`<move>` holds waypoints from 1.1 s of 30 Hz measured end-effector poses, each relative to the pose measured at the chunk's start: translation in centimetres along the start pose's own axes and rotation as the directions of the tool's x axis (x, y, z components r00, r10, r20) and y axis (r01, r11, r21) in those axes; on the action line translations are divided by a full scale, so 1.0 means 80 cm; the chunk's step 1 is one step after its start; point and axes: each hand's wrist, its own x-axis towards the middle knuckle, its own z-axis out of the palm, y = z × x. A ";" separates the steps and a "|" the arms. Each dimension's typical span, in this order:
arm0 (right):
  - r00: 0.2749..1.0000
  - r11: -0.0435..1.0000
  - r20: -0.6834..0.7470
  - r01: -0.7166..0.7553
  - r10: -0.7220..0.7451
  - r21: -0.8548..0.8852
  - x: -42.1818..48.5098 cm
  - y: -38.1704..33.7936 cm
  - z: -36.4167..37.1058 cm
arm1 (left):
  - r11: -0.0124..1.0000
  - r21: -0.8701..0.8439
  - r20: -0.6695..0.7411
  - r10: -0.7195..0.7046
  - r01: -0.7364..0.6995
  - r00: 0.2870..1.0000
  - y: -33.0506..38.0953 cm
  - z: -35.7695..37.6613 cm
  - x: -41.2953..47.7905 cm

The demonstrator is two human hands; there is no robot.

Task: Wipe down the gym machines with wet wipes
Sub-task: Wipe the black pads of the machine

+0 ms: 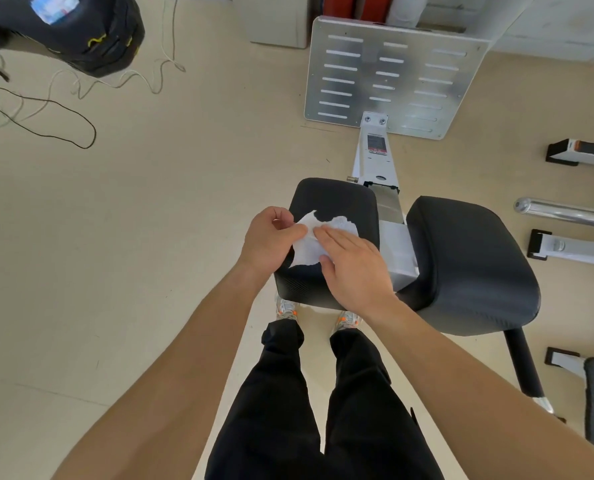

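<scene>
A white wet wipe lies spread on the left black pad of a gym machine. My left hand pinches the wipe's left edge between thumb and fingers. My right hand lies flat on the wipe with straight fingers, pressing it onto the pad. A second, larger black pad sits to the right, joined by a white metal beam. The beam runs forward to a silver slotted footplate.
My legs and shoes stand just below the left pad. Cables and a black bag lie on the beige floor at the upper left. A chrome bar and other machine feet stand at the right.
</scene>
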 end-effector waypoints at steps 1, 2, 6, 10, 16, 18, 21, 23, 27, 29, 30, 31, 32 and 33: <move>1.000 1.000 0.001 0.001 -0.001 -0.001 0.000 -0.001 -0.001 | 1.000 -0.019 0.024 -0.023 0.023 0.999 -0.001 -0.004 0.001; 1.000 1.000 0.001 0.000 0.000 -0.002 0.000 -0.002 -0.003 | 0.998 -0.044 0.047 -0.043 0.045 0.998 -0.001 -0.007 0.001; 1.000 1.000 0.030 0.000 0.000 0.003 -0.001 -0.006 -0.011 | 0.979 -0.184 0.120 -0.064 0.085 0.991 -0.001 -0.019 0.000; 0.998 1.000 0.062 0.005 -0.004 -0.013 -0.001 -0.009 -0.016 | 0.910 -0.398 0.115 -0.077 0.117 0.990 -0.002 -0.021 -0.007; 0.990 0.999 0.139 0.008 -0.001 -0.051 0.000 -0.012 -0.022 | 0.958 -0.278 -0.006 -0.081 0.077 0.997 -0.011 -0.035 -0.005; 0.987 0.998 0.160 0.013 -0.003 -0.064 -0.001 -0.013 -0.023 | 0.974 -0.218 -0.023 -0.063 0.056 0.998 -0.009 -0.042 -0.006; 0.983 0.995 0.183 0.025 -0.007 -0.098 -0.002 -0.014 -0.025 | 0.982 -0.186 0.014 -0.041 0.043 0.999 -0.007 -0.057 -0.005; 0.981 0.994 0.193 0.032 -0.011 -0.108 -0.002 -0.015 -0.027 | 0.993 -0.119 0.042 -0.013 0.018 0.999 -0.008 -0.069 -0.004; 0.978 0.993 0.207 0.039 -0.014 -0.114 -0.003 -0.015 -0.027 | 0.982 0.187 0.078 -0.051 0.035 0.996 -0.019 -0.084 0.006; 0.978 0.990 0.210 0.048 -0.019 -0.132 -0.004 -0.014 -0.027 | 0.895 0.440 0.086 -0.121 0.072 0.989 -0.024 -0.087 0.013; 0.977 0.989 0.214 0.051 -0.020 -0.141 -0.005 -0.015 -0.027 | 0.849 0.522 0.085 -0.143 0.078 0.986 -0.025 -0.086 0.014; 0.976 0.987 0.218 0.053 -0.019 -0.151 -0.007 -0.015 -0.027 | 0.820 0.568 0.077 -0.144 0.075 0.987 -0.024 -0.084 0.013; 0.974 0.985 0.225 0.054 -0.017 -0.161 -0.007 -0.015 -0.027 | 0.814 0.577 0.055 -0.119 0.065 0.991 -0.023 -0.081 0.011; 0.972 0.984 0.234 0.053 -0.011 -0.172 -0.008 -0.016 -0.029 | 0.832 0.552 0.017 -0.068 0.047 0.998 -0.022 -0.078 0.010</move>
